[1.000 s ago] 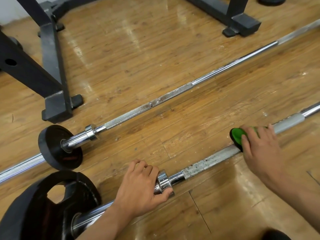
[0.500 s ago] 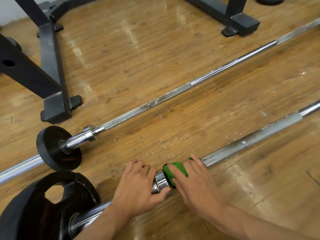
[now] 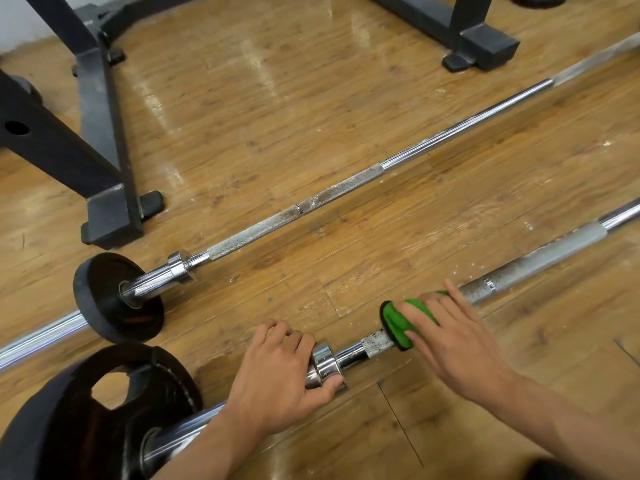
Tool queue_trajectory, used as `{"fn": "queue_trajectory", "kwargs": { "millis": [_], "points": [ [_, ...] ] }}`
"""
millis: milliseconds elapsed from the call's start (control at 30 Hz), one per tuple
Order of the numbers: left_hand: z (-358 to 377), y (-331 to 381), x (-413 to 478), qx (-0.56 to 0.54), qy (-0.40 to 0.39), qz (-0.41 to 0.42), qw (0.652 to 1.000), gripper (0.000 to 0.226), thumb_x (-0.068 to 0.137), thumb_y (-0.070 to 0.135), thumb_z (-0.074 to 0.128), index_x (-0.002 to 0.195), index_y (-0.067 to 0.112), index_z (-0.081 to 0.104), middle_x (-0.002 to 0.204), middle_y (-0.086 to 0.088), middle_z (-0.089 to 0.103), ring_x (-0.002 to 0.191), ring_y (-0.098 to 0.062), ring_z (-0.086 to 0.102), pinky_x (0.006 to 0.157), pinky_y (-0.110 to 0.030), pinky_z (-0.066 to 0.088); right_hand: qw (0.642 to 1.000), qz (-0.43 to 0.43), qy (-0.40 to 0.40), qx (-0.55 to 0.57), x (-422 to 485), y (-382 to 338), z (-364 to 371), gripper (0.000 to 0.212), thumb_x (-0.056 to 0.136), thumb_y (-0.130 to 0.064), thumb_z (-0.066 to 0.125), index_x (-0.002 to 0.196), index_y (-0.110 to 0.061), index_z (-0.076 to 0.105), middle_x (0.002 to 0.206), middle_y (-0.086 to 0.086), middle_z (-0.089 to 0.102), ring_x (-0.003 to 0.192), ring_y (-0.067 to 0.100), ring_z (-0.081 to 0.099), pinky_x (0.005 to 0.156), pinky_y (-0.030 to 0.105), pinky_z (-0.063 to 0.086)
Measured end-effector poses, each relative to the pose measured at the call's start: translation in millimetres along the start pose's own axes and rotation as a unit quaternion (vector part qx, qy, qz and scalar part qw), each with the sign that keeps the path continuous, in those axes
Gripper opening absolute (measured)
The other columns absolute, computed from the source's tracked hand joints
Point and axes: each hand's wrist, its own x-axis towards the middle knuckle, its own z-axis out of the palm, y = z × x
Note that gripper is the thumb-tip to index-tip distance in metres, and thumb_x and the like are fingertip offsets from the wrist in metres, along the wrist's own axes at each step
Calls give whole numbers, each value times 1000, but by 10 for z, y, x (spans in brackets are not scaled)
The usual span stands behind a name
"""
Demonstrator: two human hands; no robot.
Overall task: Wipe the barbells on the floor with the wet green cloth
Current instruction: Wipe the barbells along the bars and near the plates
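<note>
Two barbells lie side by side on the wooden floor. The near barbell (image 3: 540, 263) runs from a large black plate (image 3: 86, 410) at the bottom left to the right edge. My left hand (image 3: 277, 375) grips its sleeve beside the chrome collar (image 3: 323, 363). My right hand (image 3: 450, 337) holds the green cloth (image 3: 398, 320) wrapped over the knurled shaft a short way right of the collar. The far barbell (image 3: 346, 188) lies parallel behind it, with a small black plate (image 3: 104, 299) on its left end.
A black rack base (image 3: 107, 188) stands on the floor at the upper left, close to the far barbell's small plate. Another black rack foot (image 3: 485, 43) sits at the top right. Open wooden floor lies between the two bars.
My right hand slid the cloth along the near bar leftward up to the collar, then back right a little. My left hand has stayed on the sleeve.
</note>
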Motion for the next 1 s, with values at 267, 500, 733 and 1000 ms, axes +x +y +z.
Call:
{"fn": "queue_trajectory", "kwargs": {
  "millis": [267, 500, 733, 1000],
  "points": [
    [2, 9, -10, -3, -2, 1, 1000, 73, 100, 75, 23, 84, 19, 67, 70, 4, 61, 76, -22, 54, 92, -41, 36, 996, 81, 15, -46, -165, 782, -139, 47, 110, -39, 29, 141, -10, 49, 115, 17, 66, 116, 36, 59, 126, 55, 20],
    [-18, 3, -9, -10, 1, -2, 1000, 71, 99, 76, 23, 84, 21, 67, 71, 6, 62, 76, -20, 54, 91, -39, 35, 968, 236, 89, -3, -27, 591, -53, 42, 99, -22, 41, 128, -1, 63, 107, 19, 64, 107, 40, 59, 126, 53, 19],
    [-17, -43, 10, -10, 4, -5, 1000, 72, 99, 75, 22, 84, 21, 67, 71, 6, 62, 77, -20, 54, 90, -39, 35, 986, 135, 81, 48, 181, -381, 164, 38, 106, -38, 41, 121, -16, 68, 94, 2, 65, 93, 21, 55, 116, 51, 32],
    [-5, -59, 57, -19, -8, -6, 1000, 69, 99, 75, 25, 83, 22, 64, 71, 7, 60, 76, -19, 51, 88, -38, 35, 997, 57, 29, 36, 354, -782, 230, 25, 106, -38, 46, 112, -26, 68, 88, -3, 63, 84, 20, 61, 102, 42, 42]
  ]
}}
